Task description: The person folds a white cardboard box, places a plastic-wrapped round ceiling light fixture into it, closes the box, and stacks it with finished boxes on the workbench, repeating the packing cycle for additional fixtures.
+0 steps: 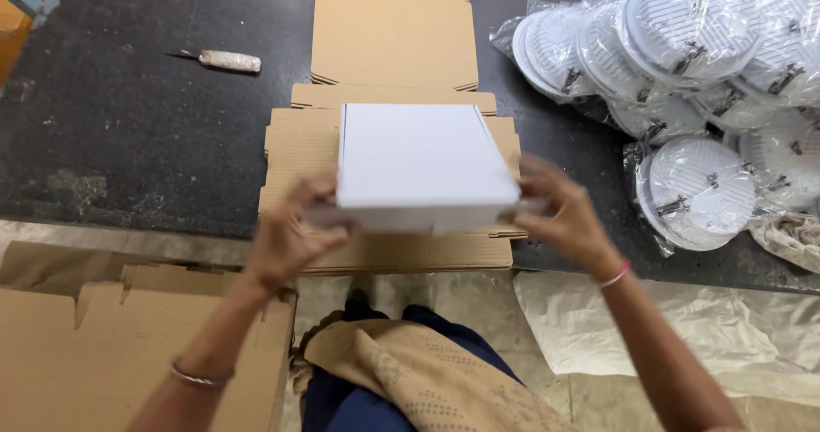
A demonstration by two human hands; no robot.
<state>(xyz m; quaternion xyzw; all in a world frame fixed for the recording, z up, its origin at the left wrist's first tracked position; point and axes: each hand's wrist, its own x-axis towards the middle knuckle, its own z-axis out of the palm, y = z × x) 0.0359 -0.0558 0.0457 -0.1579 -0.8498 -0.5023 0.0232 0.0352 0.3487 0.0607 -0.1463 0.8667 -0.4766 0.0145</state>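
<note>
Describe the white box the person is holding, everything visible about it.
The white box is a flat, squarish carton, plain and matte, apparently thin cardboard, with its lid closed. It is held level above a stack of flattened brown cardboard blanks on the dark table. The left hand grips its near left corner and the right hand its near right side. A faint vertical seam shows on the front wall. Its underside is hidden.

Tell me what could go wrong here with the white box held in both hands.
The white box is held only at its near corners by the left hand and right hand, so it might tip away. It hangs over the stack of flat cardboard blanks, which overhangs the dark table edge and could slide off if bumped.
</note>
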